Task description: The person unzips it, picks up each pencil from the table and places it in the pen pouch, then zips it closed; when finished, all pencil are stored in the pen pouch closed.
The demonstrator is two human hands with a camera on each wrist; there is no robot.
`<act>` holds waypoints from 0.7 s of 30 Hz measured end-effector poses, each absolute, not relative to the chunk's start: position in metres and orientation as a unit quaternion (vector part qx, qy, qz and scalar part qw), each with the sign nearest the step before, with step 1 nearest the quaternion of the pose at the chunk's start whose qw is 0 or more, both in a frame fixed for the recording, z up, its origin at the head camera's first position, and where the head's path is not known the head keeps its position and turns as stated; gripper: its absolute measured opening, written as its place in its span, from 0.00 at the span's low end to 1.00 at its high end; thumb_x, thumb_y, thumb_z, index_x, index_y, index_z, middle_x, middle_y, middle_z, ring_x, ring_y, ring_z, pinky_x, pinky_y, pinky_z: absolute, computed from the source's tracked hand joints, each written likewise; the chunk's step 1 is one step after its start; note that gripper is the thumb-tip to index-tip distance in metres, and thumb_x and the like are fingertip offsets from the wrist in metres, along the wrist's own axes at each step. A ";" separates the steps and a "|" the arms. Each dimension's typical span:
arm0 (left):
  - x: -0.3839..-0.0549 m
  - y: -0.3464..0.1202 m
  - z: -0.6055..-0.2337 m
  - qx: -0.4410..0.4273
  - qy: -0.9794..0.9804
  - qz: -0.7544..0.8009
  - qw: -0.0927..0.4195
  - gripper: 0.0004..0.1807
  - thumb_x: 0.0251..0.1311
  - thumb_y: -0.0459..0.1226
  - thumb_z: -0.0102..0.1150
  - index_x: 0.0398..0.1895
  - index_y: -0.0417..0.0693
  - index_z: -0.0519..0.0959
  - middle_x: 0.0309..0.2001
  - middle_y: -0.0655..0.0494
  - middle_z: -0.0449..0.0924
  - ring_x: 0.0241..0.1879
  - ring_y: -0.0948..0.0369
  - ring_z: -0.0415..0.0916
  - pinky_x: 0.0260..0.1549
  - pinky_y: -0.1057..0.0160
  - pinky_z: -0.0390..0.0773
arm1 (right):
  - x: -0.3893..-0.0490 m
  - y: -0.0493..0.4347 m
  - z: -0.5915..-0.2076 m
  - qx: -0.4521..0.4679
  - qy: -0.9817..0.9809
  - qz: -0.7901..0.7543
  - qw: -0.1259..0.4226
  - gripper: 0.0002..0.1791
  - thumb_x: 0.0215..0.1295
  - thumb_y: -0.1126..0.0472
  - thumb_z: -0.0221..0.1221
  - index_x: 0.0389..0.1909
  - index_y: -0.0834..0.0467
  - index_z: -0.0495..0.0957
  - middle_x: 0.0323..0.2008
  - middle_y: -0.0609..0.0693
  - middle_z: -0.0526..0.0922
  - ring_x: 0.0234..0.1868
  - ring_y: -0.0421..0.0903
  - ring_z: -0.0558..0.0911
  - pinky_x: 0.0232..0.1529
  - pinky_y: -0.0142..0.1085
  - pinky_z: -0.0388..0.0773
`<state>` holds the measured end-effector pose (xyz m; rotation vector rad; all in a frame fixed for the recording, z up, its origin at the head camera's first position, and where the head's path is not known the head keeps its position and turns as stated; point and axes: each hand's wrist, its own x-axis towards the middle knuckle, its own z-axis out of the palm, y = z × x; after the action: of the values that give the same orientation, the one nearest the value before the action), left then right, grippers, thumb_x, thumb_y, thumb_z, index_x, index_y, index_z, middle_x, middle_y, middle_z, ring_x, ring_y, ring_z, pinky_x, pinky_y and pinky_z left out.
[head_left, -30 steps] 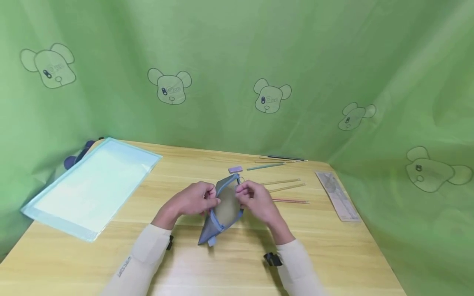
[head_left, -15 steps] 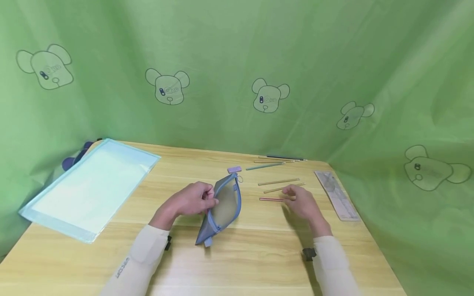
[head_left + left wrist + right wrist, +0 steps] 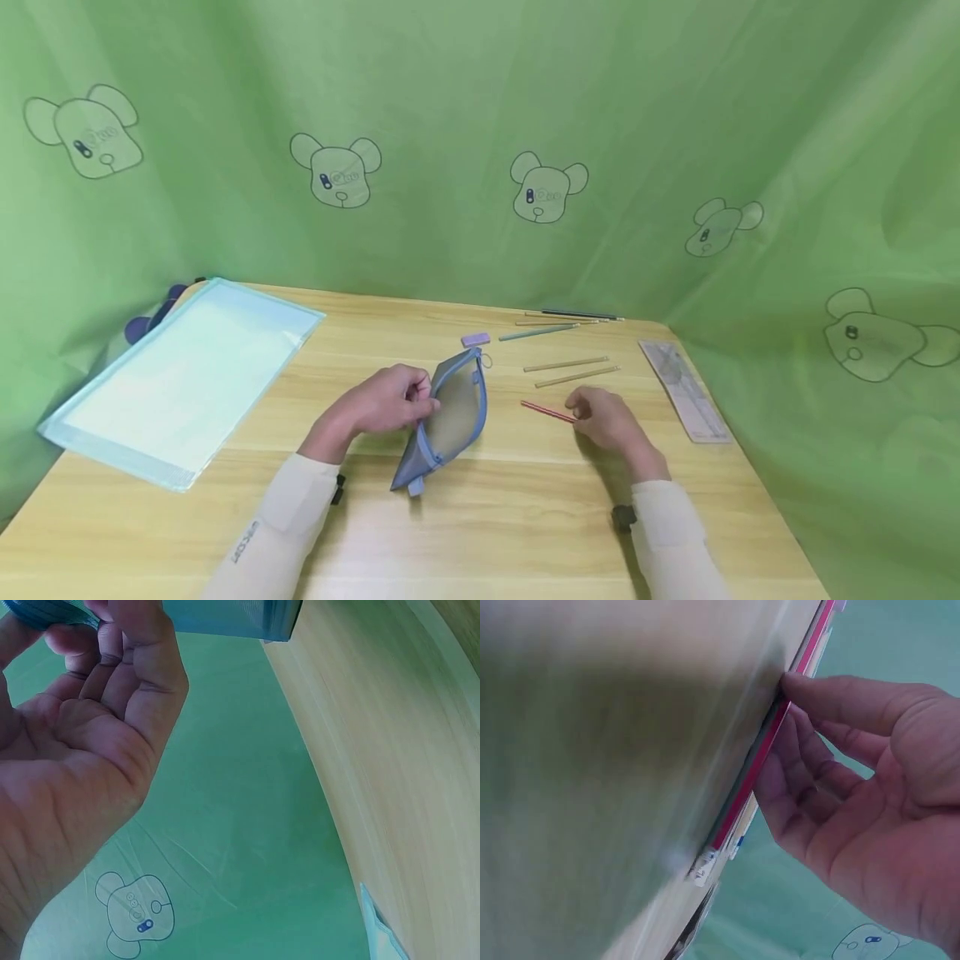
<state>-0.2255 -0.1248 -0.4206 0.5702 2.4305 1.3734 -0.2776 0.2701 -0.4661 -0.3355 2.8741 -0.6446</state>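
Observation:
A blue mesh zipper pouch (image 3: 459,415) stands on the table with its mouth gaping to the right. My left hand (image 3: 386,402) pinches the left side of its rim; in the left wrist view the curled fingers (image 3: 142,682) bunch the fabric (image 3: 232,619). To the right, my right hand (image 3: 609,419) pinches a red pencil (image 3: 546,411) close to its rear end, low over the table. The right wrist view shows the thumb (image 3: 832,694) on one side of the red pencil (image 3: 751,769) and the fingers on the other. Its white eraser end is visible there.
Two plain wooden pencils (image 3: 566,364) lie beyond the right hand. Farther back are a purple eraser (image 3: 476,340), a green pencil (image 3: 538,332) and several darker or thin pencils (image 3: 581,315). A packaged set (image 3: 686,392) lies at right, a pale blue folder (image 3: 187,383) at left.
My right hand has left the pouch, moved right and taken hold of the red pencil, which now slants differently. My left hand keeps its hold on the pouch.

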 end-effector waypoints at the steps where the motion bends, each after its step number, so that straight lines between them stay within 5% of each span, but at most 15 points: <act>1: -0.226 -0.125 -0.420 0.198 0.844 0.478 0.146 0.14 0.73 0.36 0.63 0.28 0.48 0.74 0.28 0.57 0.78 0.29 0.61 0.76 0.30 0.66 0.77 | -0.276 0.267 -0.466 -0.115 0.963 -0.223 0.094 0.16 0.61 0.76 0.68 0.50 0.64 0.82 0.41 0.56 0.86 0.44 0.51 0.84 0.51 0.49 0.85; 8: -0.225 -0.126 -0.420 0.198 0.843 0.478 0.146 0.13 0.74 0.36 0.63 0.28 0.47 0.74 0.28 0.57 0.78 0.28 0.62 0.75 0.30 0.67 0.76 | -0.260 0.243 -0.467 -0.116 0.940 -0.289 0.142 0.14 0.63 0.73 0.70 0.48 0.61 0.82 0.37 0.51 0.82 0.38 0.45 0.78 0.41 0.36 0.77; 21: -0.224 -0.125 -0.419 0.193 0.845 0.476 0.148 0.13 0.73 0.35 0.63 0.28 0.47 0.74 0.27 0.57 0.77 0.28 0.61 0.73 0.29 0.66 0.75 | -0.241 0.214 -0.464 -0.113 0.929 -0.314 0.163 0.12 0.62 0.75 0.69 0.43 0.61 0.81 0.32 0.50 0.79 0.34 0.45 0.76 0.34 0.31 0.77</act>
<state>-0.2239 -0.1254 -0.4186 0.5563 2.4304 1.3707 -0.2406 0.2139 -0.4644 -0.3213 2.6488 -0.8946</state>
